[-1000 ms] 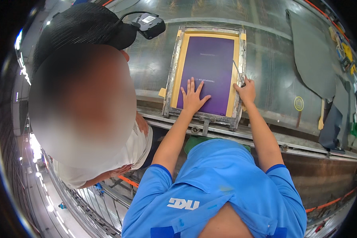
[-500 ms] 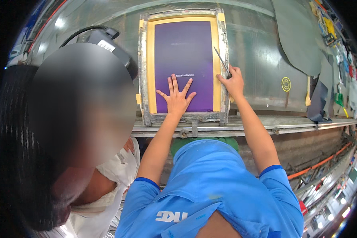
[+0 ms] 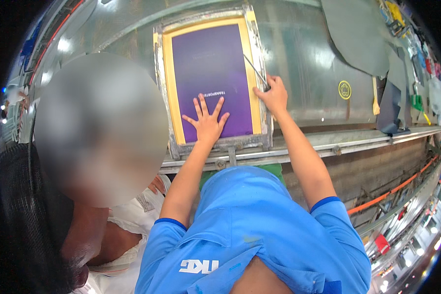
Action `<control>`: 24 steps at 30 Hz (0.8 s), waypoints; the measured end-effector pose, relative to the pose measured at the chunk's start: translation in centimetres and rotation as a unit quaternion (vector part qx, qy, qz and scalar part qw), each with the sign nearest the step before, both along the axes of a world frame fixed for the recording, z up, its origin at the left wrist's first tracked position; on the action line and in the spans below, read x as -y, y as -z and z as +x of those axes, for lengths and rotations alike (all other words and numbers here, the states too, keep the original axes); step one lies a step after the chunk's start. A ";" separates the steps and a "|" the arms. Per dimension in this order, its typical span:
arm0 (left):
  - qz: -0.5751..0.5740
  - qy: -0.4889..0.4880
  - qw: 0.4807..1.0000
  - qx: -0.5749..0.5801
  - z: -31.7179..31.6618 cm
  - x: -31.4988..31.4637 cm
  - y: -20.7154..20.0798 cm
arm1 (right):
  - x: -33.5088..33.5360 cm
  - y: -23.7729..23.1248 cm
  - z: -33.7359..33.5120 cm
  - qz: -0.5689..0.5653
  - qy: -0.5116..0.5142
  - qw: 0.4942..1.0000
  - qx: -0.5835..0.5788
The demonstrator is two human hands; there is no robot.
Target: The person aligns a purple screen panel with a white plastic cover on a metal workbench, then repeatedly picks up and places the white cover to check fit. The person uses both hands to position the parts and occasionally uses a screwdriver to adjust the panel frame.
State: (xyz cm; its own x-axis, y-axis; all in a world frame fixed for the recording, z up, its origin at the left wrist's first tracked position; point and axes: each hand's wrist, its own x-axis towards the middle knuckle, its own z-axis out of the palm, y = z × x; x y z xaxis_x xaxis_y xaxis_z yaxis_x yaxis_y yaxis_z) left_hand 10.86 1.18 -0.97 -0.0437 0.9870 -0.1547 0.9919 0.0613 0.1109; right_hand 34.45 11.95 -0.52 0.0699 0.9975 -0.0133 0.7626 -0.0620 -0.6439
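A screen-printing frame [image 3: 160,73] with a purple mesh [image 3: 208,54] and a yellow taped border lies on the long table. My left hand [image 3: 208,125] rests flat on the lower part of the mesh, fingers spread, just below a small line of white lettering. At the frame's right side, my right hand [image 3: 273,94] is closed round a thin, dark tool with a long straight shaft [image 3: 252,65]. The shaft slants up and left over the yellow border, its tip at the mesh's right edge. My fingers cover the handle, so its exact kind cannot be made out.
A co-worker in white clothing [image 3: 144,215] stands close on my left. A metal rail [image 3: 299,148] runs along the table's near edge. Dark sheets [image 3: 355,39], a yellow round emblem [image 3: 344,90] and a pale brush-like tool [image 3: 376,100] are to the right.
The whole view has shifted and tilted slightly, so the frame sits further left in it. Both hands keep about the same places on the frame. The co-worker's head now covers a dark device.
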 end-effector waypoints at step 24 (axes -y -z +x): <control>0.030 0.014 0.999 0.018 0.6 0.6 0.5 | 0.3 -1.9 -0.4 -0.057 0.004 0.998 -0.010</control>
State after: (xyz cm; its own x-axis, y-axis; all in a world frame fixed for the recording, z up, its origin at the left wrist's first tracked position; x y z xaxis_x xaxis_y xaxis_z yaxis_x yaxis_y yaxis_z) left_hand 11.45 0.61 -1.43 -0.0106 0.9953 -0.0963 0.9885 0.0250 0.1493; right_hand 34.10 11.60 1.41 0.0769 0.9889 -0.1273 0.7483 -0.1416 -0.6480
